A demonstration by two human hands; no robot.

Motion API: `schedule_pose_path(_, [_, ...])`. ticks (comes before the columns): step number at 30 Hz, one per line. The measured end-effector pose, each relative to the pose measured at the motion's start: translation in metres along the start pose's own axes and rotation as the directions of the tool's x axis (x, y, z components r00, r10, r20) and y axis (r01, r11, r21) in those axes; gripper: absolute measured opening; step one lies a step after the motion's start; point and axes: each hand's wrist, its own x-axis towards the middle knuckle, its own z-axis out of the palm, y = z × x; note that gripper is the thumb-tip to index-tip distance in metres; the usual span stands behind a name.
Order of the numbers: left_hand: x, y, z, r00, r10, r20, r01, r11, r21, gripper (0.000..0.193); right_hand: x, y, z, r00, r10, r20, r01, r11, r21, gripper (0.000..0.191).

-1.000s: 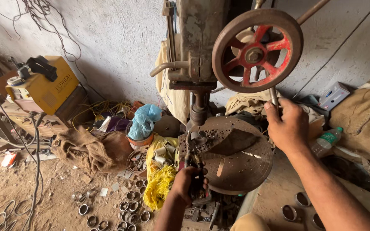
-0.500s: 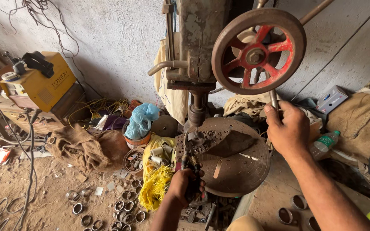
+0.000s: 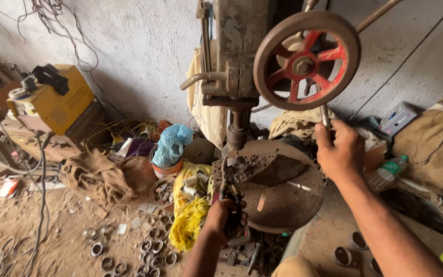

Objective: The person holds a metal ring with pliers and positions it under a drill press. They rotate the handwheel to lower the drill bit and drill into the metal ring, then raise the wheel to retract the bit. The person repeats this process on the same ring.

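Between the earlier views and this one, little had shifted: the right hand [image 3: 340, 149] remained wrapped around the thin feed lever [image 3: 325, 117] hanging below the red-spoked wheel [image 3: 306, 60] of the drill press, and the left hand [image 3: 225, 218] stayed closed on dark pliers [image 3: 230, 197] at the near edge of the round drill table [image 3: 278, 184]. The camera had drifted slightly, so the hands sat a touch lower and nearer. Both grips were clamped, the right on the lever, the left on the pliers, whose tip reached toward the spot under the spindle [image 3: 237, 134]; what the pliers held could not be made out. Judged from this, the drilling stroke appeared to be held rather than advanced.

The worktop, a rusty disc, carried metal chips and a dark wedge-shaped patch. On the dirt floor to the near left lay many short metal rings [image 3: 149, 249], with yellow cord [image 3: 188, 225], sacking [image 3: 96, 177] and a blue plastic bag [image 3: 173, 143] farther off. A yellow welding box [image 3: 60, 102] stood at the far left against a plastered wall; a plastic bottle [image 3: 388, 169] lay at the right.
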Motion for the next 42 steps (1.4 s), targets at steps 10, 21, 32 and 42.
schedule_pose_path(10, [-0.007, 0.004, 0.004, 1.0, 0.002, -0.016, -0.002, 0.999, 0.034, 0.026, 0.003, 0.001, -0.001, 0.999, -0.038, -0.007, 0.038, 0.999, -0.028, 0.027])
schedule_pose_path(21, [0.0, 0.001, 0.003, 0.997, 0.071, -0.019, -0.072, 0.996, -0.053, 0.027, 0.002, -0.004, -0.005, 1.0, -0.008, 0.01, 0.009, 1.0, -0.01, 0.028])
schedule_pose_path(32, [-0.006, 0.002, 0.009, 0.998, 0.055, -0.024, -0.056, 0.997, -0.047, 0.024, 0.002, -0.01, -0.008, 0.996, 0.066, 0.055, -0.066, 0.998, -0.001, 0.026])
schedule_pose_path(42, [-0.009, 0.002, 0.012, 0.997, 0.06, -0.042, -0.062, 0.997, -0.055, 0.028, 0.002, -0.011, -0.009, 0.999, 0.018, 0.04, -0.019, 0.999, 0.027, 0.027])
